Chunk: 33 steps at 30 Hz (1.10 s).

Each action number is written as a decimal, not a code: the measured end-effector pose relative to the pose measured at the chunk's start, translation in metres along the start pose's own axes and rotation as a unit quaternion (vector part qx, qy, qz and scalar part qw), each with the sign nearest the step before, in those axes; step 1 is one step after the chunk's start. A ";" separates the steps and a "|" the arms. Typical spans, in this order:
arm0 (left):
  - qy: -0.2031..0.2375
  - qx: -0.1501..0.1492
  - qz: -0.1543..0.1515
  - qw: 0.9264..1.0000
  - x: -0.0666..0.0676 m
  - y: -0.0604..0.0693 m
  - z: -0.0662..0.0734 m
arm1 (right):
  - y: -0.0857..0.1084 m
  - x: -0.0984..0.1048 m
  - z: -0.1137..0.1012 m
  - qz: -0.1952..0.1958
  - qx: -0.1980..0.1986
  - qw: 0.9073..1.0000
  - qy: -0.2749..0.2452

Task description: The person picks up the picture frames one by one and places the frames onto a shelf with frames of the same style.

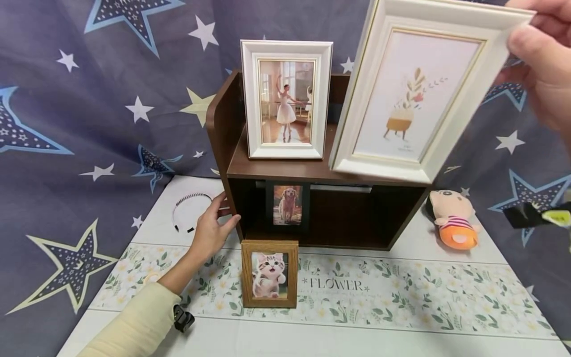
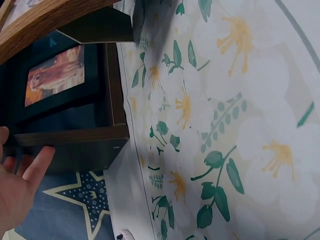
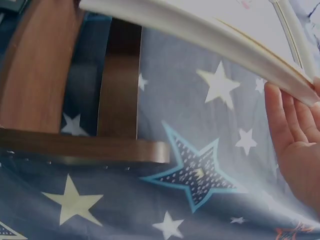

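Note:
In the head view, my right hand (image 1: 546, 64) pinches the upper right corner of a white photo frame (image 1: 459, 148) with a plant-and-pot picture. The frame is tilted, in front of the right part of a brown shelf (image 1: 285, 169). The right wrist view shows the right hand's fingers (image 3: 282, 120) against the frame's edge. My left hand (image 1: 211, 230) holds the shelf's left side panel near its front edge, thumb at the front and fingers outside. A white frame with a ballerina picture (image 1: 287, 106) stands on the upper board. A black frame with a dog picture (image 1: 287, 206) stands in the lower compartment.
A wooden frame with a kitten picture (image 1: 269, 272) stands before the shelf on the floral tablecloth (image 1: 383, 292). A headband (image 1: 178, 201) lies left of the shelf; a plush doll (image 1: 455, 220) lies right. A starry curtain (image 1: 111, 89) hangs behind.

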<state>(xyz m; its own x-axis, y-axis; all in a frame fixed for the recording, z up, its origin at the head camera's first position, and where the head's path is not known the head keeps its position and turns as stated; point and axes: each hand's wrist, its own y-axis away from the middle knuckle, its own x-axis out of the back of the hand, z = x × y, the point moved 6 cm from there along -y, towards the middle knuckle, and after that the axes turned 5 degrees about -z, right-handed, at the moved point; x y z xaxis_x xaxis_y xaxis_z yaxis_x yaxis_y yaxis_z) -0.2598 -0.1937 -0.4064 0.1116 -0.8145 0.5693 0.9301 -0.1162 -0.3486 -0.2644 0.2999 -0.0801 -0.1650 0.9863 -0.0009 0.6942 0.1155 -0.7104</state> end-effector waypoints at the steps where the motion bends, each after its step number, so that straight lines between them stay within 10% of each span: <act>1: 0.000 0.000 0.000 1.000 0.000 0.000 0.000 | -0.004 -0.002 0.001 0.006 -0.004 1.000 0.001; 11: 0.000 -0.002 0.002 1.000 0.000 0.001 -0.003 | -0.024 -0.008 0.037 -0.002 -0.118 0.974 0.194; 27: 0.004 -0.018 0.012 1.000 0.001 -0.001 -0.001 | -0.032 0.008 0.079 -0.047 -0.229 0.943 0.239; 33: 0.002 -0.023 0.017 1.000 0.001 -0.001 -0.002 | -0.031 0.011 0.086 -0.035 -0.242 0.946 0.214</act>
<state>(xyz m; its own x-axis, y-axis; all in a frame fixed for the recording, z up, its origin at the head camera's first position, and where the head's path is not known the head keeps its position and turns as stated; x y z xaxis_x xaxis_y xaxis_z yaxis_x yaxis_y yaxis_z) -0.2615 -0.1954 -0.4068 0.1406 -0.8205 0.5541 0.9091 -0.1147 -0.4005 -0.3477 0.2967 -0.1188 0.0046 0.9200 0.3920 0.9487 0.1198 -0.2925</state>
